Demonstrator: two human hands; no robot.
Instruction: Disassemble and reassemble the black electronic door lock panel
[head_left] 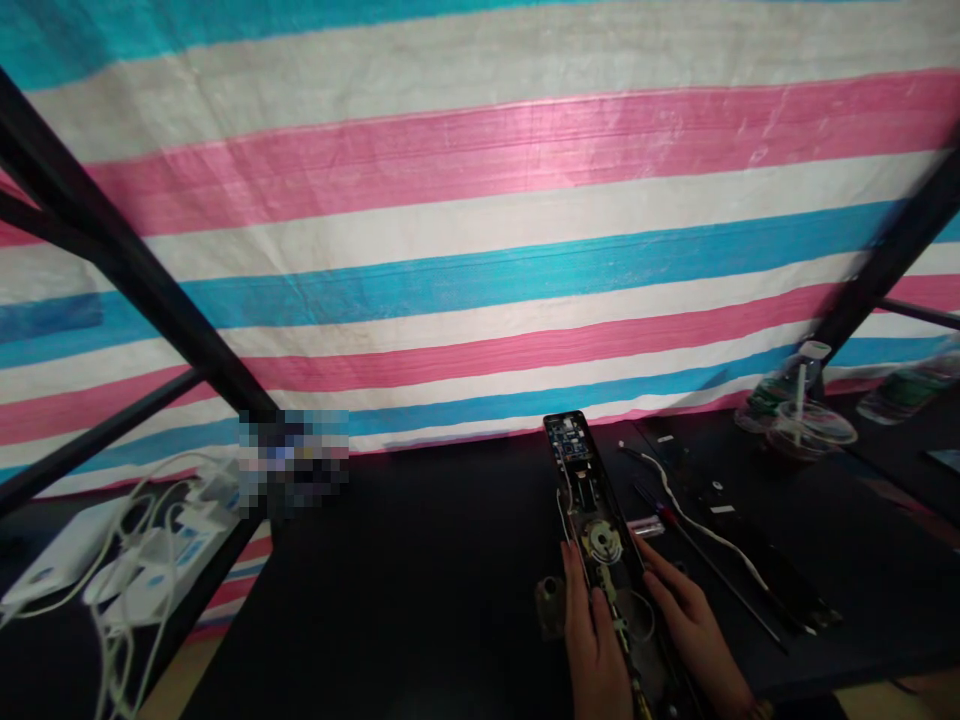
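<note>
The opened long black device housing (587, 490) is extending away from the person over the black table (405, 560); whether it is resting there or being held up is not showing. The left hand (598, 650) is flanking its left side, the right hand (694, 630) its right. On each hand, two digits are lying slightly apart; I cannot tell whether either hand is pinching the rim.

Inside the housing, a blue circuit board (570, 440) is sitting at the far end and a round metal disc (602, 540) nearer the hands. Right of the housing, a red-handled screwdriver (665, 513) and a white cable (663, 478) are lying close together. A small dark block (550, 605) is sitting just left of it.

Thin wires are looping at the housing's left edge — a finger catching one could be pulling a joint loose. Uneven pressure or tilting could be shifting any unfastened parts inside.

Fingers underneath are hiding, shadow is obscuring the near internals, and the frame is cutting off the housing's near end.
</note>
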